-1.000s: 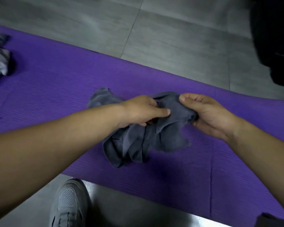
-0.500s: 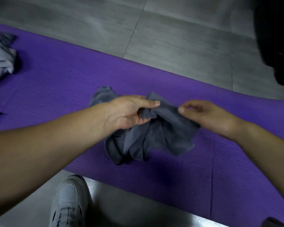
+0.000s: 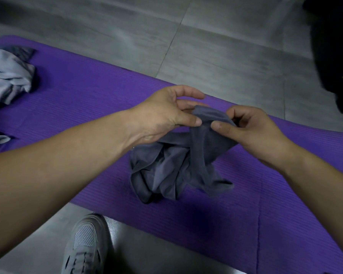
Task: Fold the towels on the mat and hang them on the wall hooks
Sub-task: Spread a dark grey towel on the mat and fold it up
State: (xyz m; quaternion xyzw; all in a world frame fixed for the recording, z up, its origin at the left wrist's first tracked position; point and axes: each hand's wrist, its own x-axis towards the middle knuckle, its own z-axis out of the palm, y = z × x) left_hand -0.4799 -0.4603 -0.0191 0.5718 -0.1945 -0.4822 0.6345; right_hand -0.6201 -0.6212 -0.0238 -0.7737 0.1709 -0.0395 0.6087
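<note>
Two hands meet at the top edge of a dark grey towel (image 3: pixel 166 171), approx. mid-frame, over a purple mat (image 3: pixel 87 99). The left hand (image 3: pixel 166 113) pinches the towel's raised edge between thumb and lower fingers, w/ the index finger held straight and free above the cloth. The right hand (image 3: pixel 251 131) pinches the same edge just beside it, thumb on the near face and fingers curled behind; the two thumbs are close but apart. From that pinched edge the towel hangs down and toward the person in a crumpled bunch, its lower folds resting on the mat below & between both wrists. A light grey striped towel (image 3: pixel 8 76) lies bunched on the mat at far left, well apart from the hands. A grey mesh shoe (image 3: pixel 85 244) stands on the tiled floor (image 3: pixel 206 46) at the mat's near edge. A black object (image 3: pixel 335 56) fills the top right corner; can't tell what it is.
</note>
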